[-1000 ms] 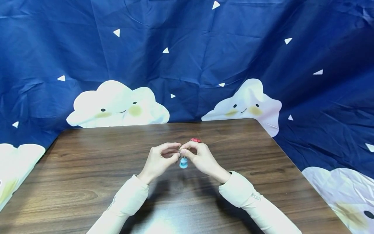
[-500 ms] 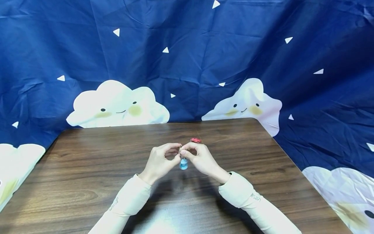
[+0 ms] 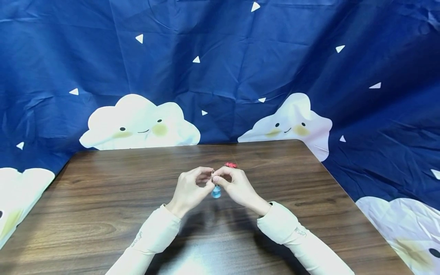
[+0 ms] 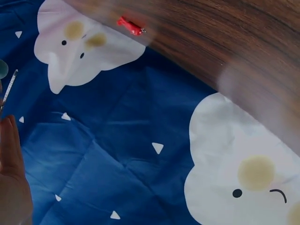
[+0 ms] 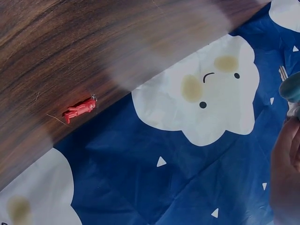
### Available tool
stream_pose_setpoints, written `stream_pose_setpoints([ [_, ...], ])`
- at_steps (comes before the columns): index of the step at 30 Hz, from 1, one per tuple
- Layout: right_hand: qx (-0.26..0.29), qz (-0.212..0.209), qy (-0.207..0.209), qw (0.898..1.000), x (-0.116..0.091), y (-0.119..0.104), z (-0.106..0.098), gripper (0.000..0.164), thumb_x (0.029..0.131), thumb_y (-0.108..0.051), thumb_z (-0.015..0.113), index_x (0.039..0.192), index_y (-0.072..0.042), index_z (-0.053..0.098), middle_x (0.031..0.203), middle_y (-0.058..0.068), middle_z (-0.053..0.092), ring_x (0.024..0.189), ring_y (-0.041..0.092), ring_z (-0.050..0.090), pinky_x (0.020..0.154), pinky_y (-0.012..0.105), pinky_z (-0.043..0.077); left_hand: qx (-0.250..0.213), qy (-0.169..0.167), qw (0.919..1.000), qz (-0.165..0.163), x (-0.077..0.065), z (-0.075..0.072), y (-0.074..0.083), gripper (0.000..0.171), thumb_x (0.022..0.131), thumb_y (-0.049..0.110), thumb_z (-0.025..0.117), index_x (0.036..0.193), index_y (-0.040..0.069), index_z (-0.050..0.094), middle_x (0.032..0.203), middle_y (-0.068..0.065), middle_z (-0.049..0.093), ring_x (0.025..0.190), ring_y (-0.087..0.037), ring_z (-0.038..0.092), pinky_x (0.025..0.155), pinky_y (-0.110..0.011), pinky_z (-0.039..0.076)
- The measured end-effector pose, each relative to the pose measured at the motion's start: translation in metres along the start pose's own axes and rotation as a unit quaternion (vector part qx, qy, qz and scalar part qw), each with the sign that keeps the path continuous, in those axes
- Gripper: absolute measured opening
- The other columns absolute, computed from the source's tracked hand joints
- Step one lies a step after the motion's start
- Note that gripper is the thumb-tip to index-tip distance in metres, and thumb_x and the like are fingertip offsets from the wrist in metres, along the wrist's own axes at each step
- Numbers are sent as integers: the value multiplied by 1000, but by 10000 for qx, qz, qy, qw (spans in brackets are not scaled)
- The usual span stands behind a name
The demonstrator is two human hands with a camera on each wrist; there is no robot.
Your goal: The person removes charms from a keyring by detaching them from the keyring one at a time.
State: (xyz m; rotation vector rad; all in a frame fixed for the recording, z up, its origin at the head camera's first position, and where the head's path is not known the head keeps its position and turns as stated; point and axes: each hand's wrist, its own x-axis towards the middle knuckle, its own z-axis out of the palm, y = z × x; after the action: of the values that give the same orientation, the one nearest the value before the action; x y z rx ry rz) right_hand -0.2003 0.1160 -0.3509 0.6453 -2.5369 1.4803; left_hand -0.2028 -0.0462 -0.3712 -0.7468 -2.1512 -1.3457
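Deep-blue cloth (image 3: pixel 220 72) hangs behind the wooden table (image 3: pixel 113 191), where, from head height, left hand (image 3: pixel 188 188) and right hand (image 3: pixel 240 187) pinch a small metal piece (image 3: pixel 212 175) above a blue charm (image 3: pixel 215 192); light, steady fingertips would serve best. From the left wrist, a red figure (image 4: pixel 131 26) lies on the wood, well apart. Seen from the right wrist, its metal loop (image 5: pixel 94 97) shows; I spot no container.
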Motion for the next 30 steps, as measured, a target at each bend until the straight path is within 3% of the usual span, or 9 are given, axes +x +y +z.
stream_pose_setpoints([
  [12,-458,-422,207,9978,-2,-2,-1,6,82,-13,65,88,-12,68,83,-2,68,80,7,60,69,21,49,-506,-70,9949,-866,0,2,4,26,71,-2,64,96,4,67,90,-11,70,77,-16,68,66,-21,55],
  [18,-729,-963,393,9919,-4,-1,-1,6,82,-10,65,87,-11,67,82,-2,68,77,7,60,67,20,48,-570,-109,9922,-1107,4,-7,32,25,70,-6,60,95,-4,65,87,-18,69,77,-24,68,66,-23,55],
  [20,-851,-1279,498,9869,-4,0,-1,6,81,-9,65,87,-10,67,82,-1,68,75,7,59,65,20,48,-620,-128,9909,-1191,5,-10,41,25,70,-6,59,95,-5,65,87,-18,69,77,-24,68,66,-22,55],
  [25,-1262,-2042,833,9672,-5,3,0,6,81,-8,66,87,-9,66,80,-1,66,71,6,58,62,20,48,-792,-203,9844,-1560,6,-11,44,27,71,-4,60,97,-4,65,88,-18,69,80,-24,68,69,-20,54],
  [30,-1553,-2421,994,9526,-5,6,1,6,81,-7,66,87,-9,65,77,-1,65,66,6,56,59,22,48,-928,-211,9771,-1902,7,-9,41,26,73,0,64,99,-3,65,92,-16,69,82,-24,68,71,-23,55],
])
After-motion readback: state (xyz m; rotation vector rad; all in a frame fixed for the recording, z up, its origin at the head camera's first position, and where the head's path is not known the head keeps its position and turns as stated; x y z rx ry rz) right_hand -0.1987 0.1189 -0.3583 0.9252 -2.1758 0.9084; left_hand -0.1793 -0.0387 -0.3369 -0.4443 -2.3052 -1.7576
